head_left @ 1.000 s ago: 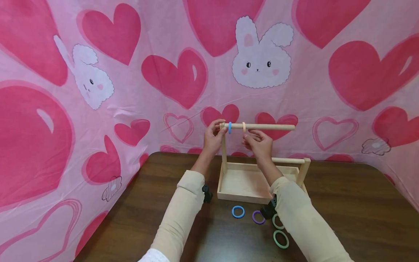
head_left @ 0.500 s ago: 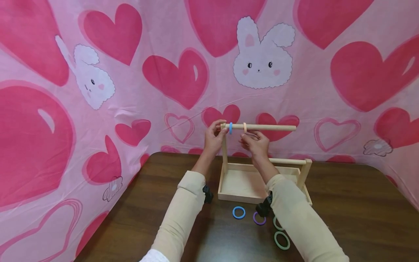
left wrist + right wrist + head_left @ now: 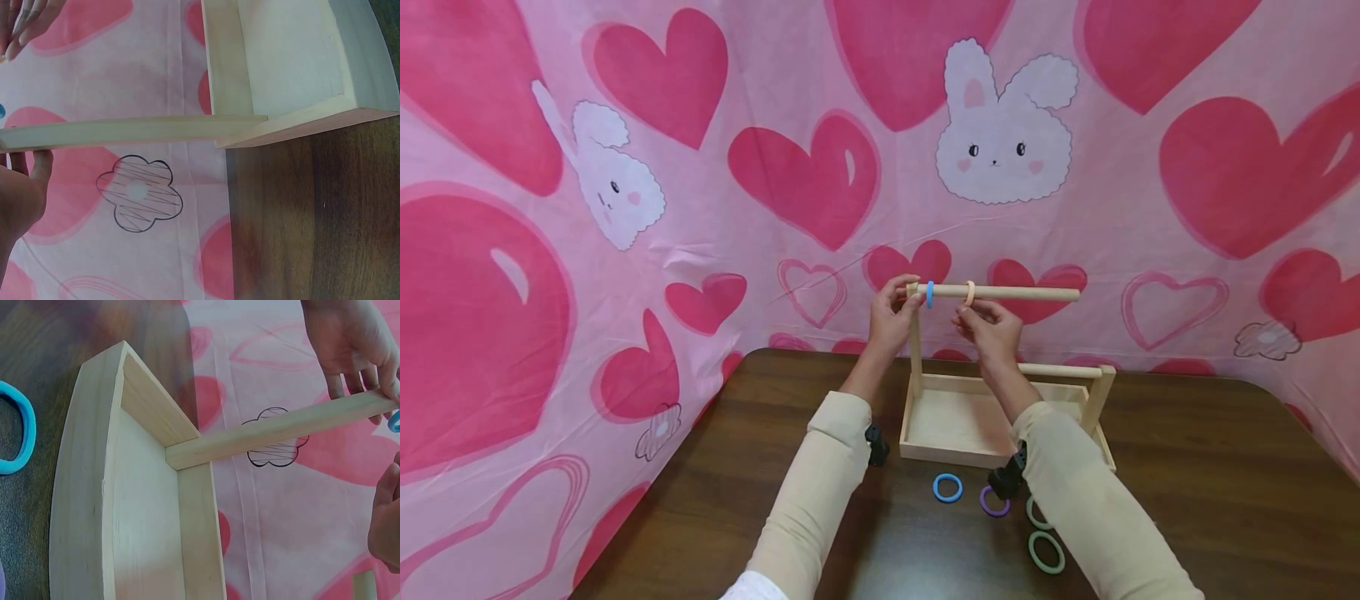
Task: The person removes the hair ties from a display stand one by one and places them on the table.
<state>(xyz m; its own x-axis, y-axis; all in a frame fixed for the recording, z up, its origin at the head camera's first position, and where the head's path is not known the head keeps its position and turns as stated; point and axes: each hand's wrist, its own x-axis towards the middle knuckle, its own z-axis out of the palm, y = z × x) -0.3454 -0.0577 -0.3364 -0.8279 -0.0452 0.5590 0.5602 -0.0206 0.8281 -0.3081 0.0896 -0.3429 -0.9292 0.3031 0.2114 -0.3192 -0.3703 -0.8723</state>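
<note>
My left hand [image 3: 891,321] grips the top of an upright wooden post [image 3: 915,354], where a horizontal wooden rod [image 3: 1030,293] begins. A blue ring [image 3: 929,294] hangs on the rod close to that hand. Farther right along the rod is a peach ring [image 3: 970,293], slightly tilted, its lower edge pinched between the thumb and fingers of my right hand [image 3: 996,335]. In the left wrist view, a sliver of peach shows at the right hand's fingertips [image 3: 12,47]. The right wrist view shows the left hand [image 3: 359,344] with its fingers around the post.
The post rises from a shallow wooden tray [image 3: 951,454] on the brown table [image 3: 805,467]. A lower rod [image 3: 1060,369] runs to a short post [image 3: 1097,400] at right. In front lie a blue ring [image 3: 947,476], a purple ring [image 3: 995,512] and two green rings [image 3: 1047,570], one partly hidden by the right sleeve.
The peach ring has slid slightly right along the rod and tilted, with my right hand following. My right hand first dipped left, then came back. The left hand keeps its grip.
</note>
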